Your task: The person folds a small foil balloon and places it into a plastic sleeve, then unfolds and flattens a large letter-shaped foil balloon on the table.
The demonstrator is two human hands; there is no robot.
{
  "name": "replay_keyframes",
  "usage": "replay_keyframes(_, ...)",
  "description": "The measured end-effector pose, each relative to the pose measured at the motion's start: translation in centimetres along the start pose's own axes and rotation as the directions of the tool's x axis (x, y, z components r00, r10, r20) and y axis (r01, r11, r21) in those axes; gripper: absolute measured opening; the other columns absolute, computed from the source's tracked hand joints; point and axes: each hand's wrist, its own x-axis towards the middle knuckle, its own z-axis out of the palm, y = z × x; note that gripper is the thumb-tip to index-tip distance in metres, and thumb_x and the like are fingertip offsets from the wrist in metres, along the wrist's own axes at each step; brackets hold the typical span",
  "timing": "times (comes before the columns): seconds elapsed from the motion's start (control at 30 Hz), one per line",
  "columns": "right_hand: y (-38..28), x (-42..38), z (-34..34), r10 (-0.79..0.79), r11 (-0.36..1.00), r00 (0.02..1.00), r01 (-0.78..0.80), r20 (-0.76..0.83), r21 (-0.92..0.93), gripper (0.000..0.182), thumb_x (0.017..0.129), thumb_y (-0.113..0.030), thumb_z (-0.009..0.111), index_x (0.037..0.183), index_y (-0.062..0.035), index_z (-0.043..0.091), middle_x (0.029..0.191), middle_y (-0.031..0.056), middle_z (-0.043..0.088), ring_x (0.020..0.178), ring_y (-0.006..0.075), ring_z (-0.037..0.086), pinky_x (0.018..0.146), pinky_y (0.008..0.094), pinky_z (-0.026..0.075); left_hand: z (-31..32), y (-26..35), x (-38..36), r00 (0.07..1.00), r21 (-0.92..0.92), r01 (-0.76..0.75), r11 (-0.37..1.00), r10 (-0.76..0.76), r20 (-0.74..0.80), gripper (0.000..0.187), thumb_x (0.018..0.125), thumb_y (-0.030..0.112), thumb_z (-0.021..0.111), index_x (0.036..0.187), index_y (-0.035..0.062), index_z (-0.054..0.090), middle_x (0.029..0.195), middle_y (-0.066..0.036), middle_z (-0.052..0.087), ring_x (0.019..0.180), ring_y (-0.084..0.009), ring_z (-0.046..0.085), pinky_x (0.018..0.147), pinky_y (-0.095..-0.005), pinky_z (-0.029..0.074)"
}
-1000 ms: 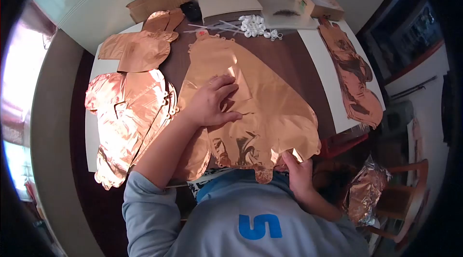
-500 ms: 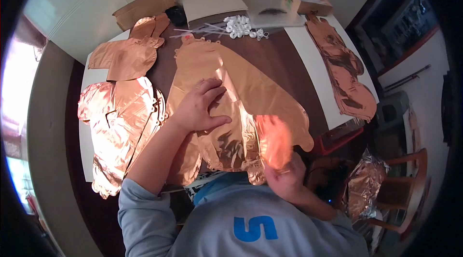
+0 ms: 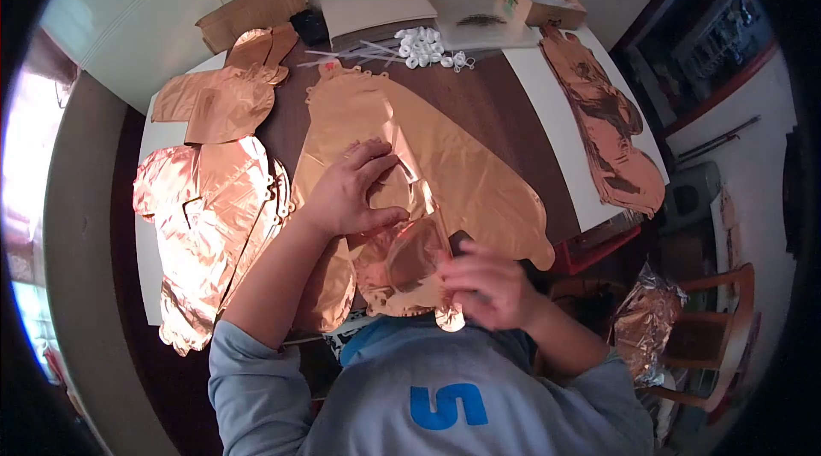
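At far left, on the counter (image 3: 556, 105), a stack of crinkled copper foil balloons (image 3: 209, 225), lying loose beside the work; easily dragged off the near edge should a sleeve catch it. Just right of that, left hand (image 3: 346, 191) spread flat, fingers splayed, pressing down the large flat foil balloon (image 3: 445, 156) at mid-counter. Too much weight there, or a fingernail dug in, likely to crease or puncture the thin film. Further right and nearer, right hand (image 3: 483, 285) curled closed, pinching the balloon's near edge and folding it up and over toward the left hand. Risk of a crooked fold or a torn seam if pulled hard against the pinned part. Far right, another foil balloon (image 3: 607, 127), well apart, unaffected.
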Motion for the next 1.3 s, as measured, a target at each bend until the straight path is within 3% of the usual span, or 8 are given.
replay_keyframes(0.03, 0.9, -0.1, -0.2, 0.019, 1.0, 0.998, -0.02, -0.065, -0.015, 0.024, 0.082, -0.009, 0.073, 0.105, -0.0043, 0.07, 0.113, 0.012, 0.07, 0.104, 0.0316, 0.067, 0.103, 0.0497, 0.045, 0.0, 0.0, -0.1, 1.0, 0.001, 0.002, 1.0, -0.002, 0.001, 0.075, 0.062, 0.038, 0.089, 0.121, -0.0017, 0.063, 0.128, -0.021, 0.058, 0.12, -0.0393, 0.056, 0.102, -0.0441, 0.047)
replay_keyframes(0.07, 1.6, 0.2, -0.5, 0.068, 0.982, 0.994, -0.083, -0.09, -0.169, 0.027, 0.083, -0.012, 0.071, 0.109, -0.0037, 0.068, 0.117, 0.0117, 0.067, 0.109, 0.0317, 0.063, 0.101, 0.0496, 0.044, 0.0, 0.1, 0.0, 1.0, 0.002, 0.003, 1.0, -0.003, 0.002, 0.075, 0.062, 0.038, 0.089, 0.12, -0.0019, 0.063, 0.128, -0.021, 0.058, 0.121, -0.0394, 0.056, 0.102, -0.0441, 0.047)
replay_keyframes(0.17, 2.7, 1.2, -0.1, 0.068, 0.922, 0.997, -0.081, -0.047, -0.379, 0.033, 0.085, -0.015, 0.069, 0.116, -0.003, 0.066, 0.125, 0.0132, 0.063, 0.117, 0.0329, 0.058, 0.106, 0.0516, 0.039, 0.1, 0.1, 0.1, 1.0, 0.007, 0.002, 1.0, -0.002, -0.006, 0.075, 0.062, 0.041, 0.088, 0.119, -0.0021, 0.064, 0.127, -0.021, 0.058, 0.12, -0.0393, 0.056, 0.105, -0.0448, 0.045)
replay_keyframes(0.2, 2.6, 1.3, 0.0, 0.09, 0.924, 0.995, -0.072, 0.031, -0.376, 0.042, 0.087, -0.019, 0.067, 0.124, -0.0021, 0.061, 0.135, 0.0147, 0.056, 0.124, 0.0335, 0.052, 0.11, 0.0522, 0.034, 0.1, 0.1, 0.1, 1.0, 0.009, 0.003, 1.0, -0.003, -0.01, 0.075, 0.062, 0.043, 0.087, 0.119, -0.0021, 0.064, 0.127, -0.021, 0.058, 0.119, -0.0392, 0.057, 0.106, -0.0451, 0.044)
replay_keyframes(0.6, 1.8, 2.2, 0.8, 0.057, 0.806, 0.986, 0.047, 0.156, -0.59, 0.055, 0.089, -0.026, 0.065, 0.136, 0.0007, 0.053, 0.148, 0.0162, 0.046, 0.132, 0.0355, 0.046, 0.113, 0.0552, 0.028, 0.1, 0.2, 0.2, 1.0, -0.003, 0.009, 1.0, -0.009, -0.02, 0.074, 0.062, 0.041, 0.088, 0.117, -0.0024, 0.065, 0.126, -0.02, 0.059, 0.119, -0.0378, 0.057, 0.105, -0.0448, 0.044)
replay_keyframes(1.1, 2.0, 2.0, 0.7, 0.188, 0.86, 0.972, -0.093, 0.143, -0.502, 0.062, 0.09, -0.034, 0.063, 0.141, -0.0016, 0.048, 0.151, 0.0202, 0.04, 0.138, 0.0394, 0.039, 0.116, 0.0566, 0.024, 0.1, 0.0, 0.1, 1.0, 0.024, -0.006, 1.0, 0.006, -0.004, 0.076, 0.061, 0.04, 0.089, 0.119, -0.0029, 0.064, 0.128, -0.022, 0.058, 0.12, -0.04, 0.056, 0.102, -0.0442, 0.047)
replay_keyframes(1.3, 2.0, 2.1, 0.8, 0.177, 0.857, 0.963, -0.051, 0.201, -0.512, 0.063, 0.093, -0.036, 0.061, 0.144, -0.0024, 0.045, 0.152, 0.0207, 0.038, 0.139, 0.0407, 0.038, 0.116, 0.0584, 0.022, 0.1, 0.1, 0.2, 1.0, 0.031, -0.011, 0.999, 0.011, -0.009, 0.075, 0.061, 0.038, 0.089, 0.119, -0.0031, 0.064, 0.128, -0.022, 0.058, 0.12, -0.04, 0.056, 0.101, -0.0445, 0.047)
